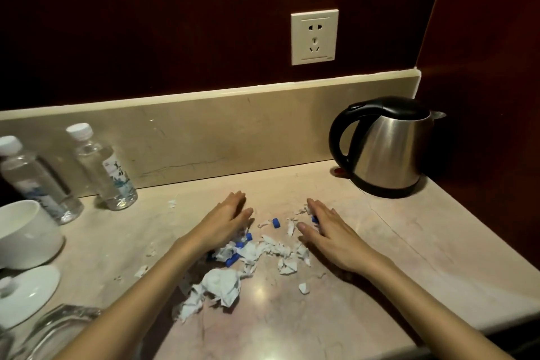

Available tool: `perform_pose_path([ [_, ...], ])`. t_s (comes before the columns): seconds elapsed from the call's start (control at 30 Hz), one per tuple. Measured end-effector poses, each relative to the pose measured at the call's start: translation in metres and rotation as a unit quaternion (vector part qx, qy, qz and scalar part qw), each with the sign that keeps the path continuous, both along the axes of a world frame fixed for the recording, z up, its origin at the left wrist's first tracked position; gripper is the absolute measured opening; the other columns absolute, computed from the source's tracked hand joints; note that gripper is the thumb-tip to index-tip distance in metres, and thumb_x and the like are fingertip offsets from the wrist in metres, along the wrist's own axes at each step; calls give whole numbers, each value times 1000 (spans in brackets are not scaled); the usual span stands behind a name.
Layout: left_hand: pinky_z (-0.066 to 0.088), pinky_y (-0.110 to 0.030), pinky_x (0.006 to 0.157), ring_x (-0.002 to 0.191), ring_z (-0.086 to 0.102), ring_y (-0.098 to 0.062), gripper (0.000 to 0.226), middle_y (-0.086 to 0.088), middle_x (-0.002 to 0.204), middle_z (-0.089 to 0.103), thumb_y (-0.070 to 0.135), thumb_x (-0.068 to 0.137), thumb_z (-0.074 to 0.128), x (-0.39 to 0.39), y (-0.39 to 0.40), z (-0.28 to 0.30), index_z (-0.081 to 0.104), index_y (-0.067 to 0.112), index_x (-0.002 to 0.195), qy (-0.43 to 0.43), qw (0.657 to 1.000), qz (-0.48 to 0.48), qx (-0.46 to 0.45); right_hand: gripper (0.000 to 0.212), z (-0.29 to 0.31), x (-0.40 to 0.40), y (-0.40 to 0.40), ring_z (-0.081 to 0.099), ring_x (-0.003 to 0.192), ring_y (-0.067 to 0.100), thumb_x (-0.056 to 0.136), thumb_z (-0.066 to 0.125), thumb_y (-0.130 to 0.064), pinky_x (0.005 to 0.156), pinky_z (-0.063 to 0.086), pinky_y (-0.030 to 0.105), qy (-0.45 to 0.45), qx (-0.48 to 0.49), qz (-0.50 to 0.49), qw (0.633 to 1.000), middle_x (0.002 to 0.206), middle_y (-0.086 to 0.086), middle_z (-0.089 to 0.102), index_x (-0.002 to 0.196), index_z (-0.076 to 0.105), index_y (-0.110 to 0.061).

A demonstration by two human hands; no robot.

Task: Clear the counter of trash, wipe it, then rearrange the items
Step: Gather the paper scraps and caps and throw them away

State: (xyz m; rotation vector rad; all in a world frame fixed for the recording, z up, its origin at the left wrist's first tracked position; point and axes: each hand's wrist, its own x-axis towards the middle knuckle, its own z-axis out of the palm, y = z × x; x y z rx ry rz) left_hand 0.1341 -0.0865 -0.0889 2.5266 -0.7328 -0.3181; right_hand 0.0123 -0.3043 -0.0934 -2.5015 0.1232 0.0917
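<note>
Trash [248, 260], torn tissue and blue caps, lies mid-surface between both hands, so the clearing step is underway. Left hand [226, 221] and right hand [327, 228] lie flat, fingers straight, grasping nothing. Next, I judge, they must sweep the scraps into one pile.

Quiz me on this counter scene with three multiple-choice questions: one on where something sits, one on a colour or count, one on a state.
1. Where does the electric kettle stand?
A. back right corner of the counter
B. beside the water bottles
C. between the hands

2. How many water bottles stand on the counter?
A. one
B. two
C. four

3. How are the left hand and right hand held?
A. fists
B. flat, fingers straight
C. gripping bottles

Answers: 1 A, it stands by the right wall under the wall socket. 2 B, two white caps show. 3 B, both flank the torn tissue scraps.
</note>
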Motion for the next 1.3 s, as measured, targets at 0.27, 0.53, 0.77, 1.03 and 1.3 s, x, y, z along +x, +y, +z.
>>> perform_pose_path([
  [0.27, 32, -28, 112, 134, 41, -10, 57, -2, 151, 39, 42, 99, 37, -26, 19, 9, 27, 16, 149, 63, 995, -51, -64, 69, -7, 14, 54, 9, 147, 7, 95, 29, -59, 120, 9, 29, -7, 37, 110, 993, 161, -7, 10, 153, 7, -28],
  [0.53, 15, -38, 120, 147, 16, -20, 67, -10, 160, 14, 46, 99, 32, 17, 88, 10, 11, 11, 152, -17, 990, 140, -7, 64, -3, 30, 60, 37, 131, -1, 89, 34, -56, 106, 28, 16, -29, 189, 119, 974, 150, -12, 36, 146, 30, -28],
  [0.77, 3, -40, 120, 149, 2, -20, 70, -10, 161, 4, 50, 100, 26, 26, 89, -7, 6, 9, 153, -17, 987, 150, 57, 64, -9, 38, 58, 41, 130, 0, 88, 36, -57, 107, 30, 18, -38, 182, 137, 973, 148, -10, 41, 145, 33, -28],
  [1.03, 15, -30, 119, 145, 18, -11, 57, -3, 157, 24, 43, 101, 31, -27, 65, -2, 21, 17, 152, -18, 999, 46, -1, 63, -13, 43, 60, 41, 131, 2, 90, 34, -56, 108, 31, 21, -58, 168, 151, 972, 146, -9, 43, 145, 35, -26],
  [1.3, 18, -34, 119, 141, 27, -8, 59, 0, 154, 31, 50, 97, 30, -76, 76, 13, 28, 22, 149, -6, 997, 65, -48, 75, -15, 58, 67, 47, 127, 6, 85, 28, -73, 107, 38, 29, -67, 148, 187, 969, 144, -8, 47, 144, 37, -27],
])
